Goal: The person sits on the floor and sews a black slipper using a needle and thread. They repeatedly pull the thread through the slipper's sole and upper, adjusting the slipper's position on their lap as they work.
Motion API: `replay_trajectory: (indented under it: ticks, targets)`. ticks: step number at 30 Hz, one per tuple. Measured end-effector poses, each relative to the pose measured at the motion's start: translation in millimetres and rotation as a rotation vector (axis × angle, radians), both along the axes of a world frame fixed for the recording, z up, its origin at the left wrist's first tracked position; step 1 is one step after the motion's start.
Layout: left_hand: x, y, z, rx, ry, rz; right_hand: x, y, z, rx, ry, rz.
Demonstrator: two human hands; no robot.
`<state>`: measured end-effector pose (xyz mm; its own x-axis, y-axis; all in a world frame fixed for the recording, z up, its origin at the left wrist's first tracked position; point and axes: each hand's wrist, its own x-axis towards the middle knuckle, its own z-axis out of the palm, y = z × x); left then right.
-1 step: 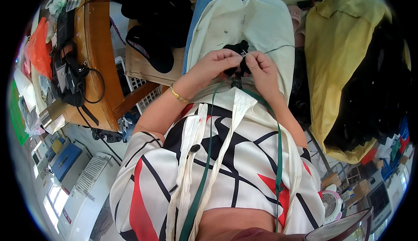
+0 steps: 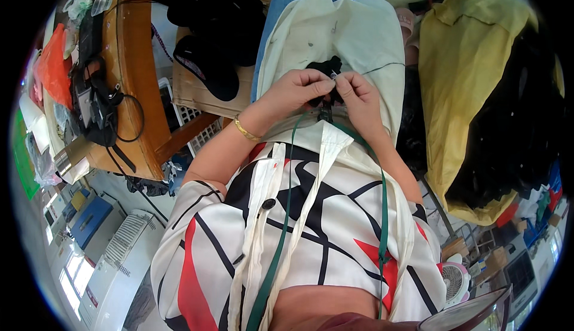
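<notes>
Hands (image 2: 301, 89) (image 2: 362, 98) nearly touching, fingertips (image 2: 327, 84) pinched

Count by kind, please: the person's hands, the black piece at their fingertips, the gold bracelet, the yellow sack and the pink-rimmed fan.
Left hand and right hand: 2
Black piece: 1
Gold bracelet: 1
Yellow sack: 1
Pink-rimmed fan: 1
Total: 6

One head-worn fisheye looks steeply down on the apron (image 2: 362, 26) from close above, wide enough to take in the tabletop (image 2: 127, 68) left of it and yellow cloth (image 2: 454, 80) right of it.
</notes>
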<state>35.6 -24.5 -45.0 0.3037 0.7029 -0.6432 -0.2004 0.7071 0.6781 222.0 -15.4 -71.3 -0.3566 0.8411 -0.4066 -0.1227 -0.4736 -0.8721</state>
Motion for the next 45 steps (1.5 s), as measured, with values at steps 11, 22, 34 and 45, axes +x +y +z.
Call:
replay_trajectory:
  ticks: [11,22,34,45]
  targets:
    - [8,-19,-10,-0.200,-0.239,0.196,-12,-17,-17,0.062,0.038,-0.213]
    - [-3,-15,-4,-0.046,0.002,0.035,5,-3,-4,0.149,-0.092,-0.087]
    - [-15,-7,13,1.023,0.550,-0.282,40,34,53,0.168,-0.264,0.449]
    - [-16,-1,18,1.118,0.577,-0.371,42,41,50,0.435,-0.264,0.698]
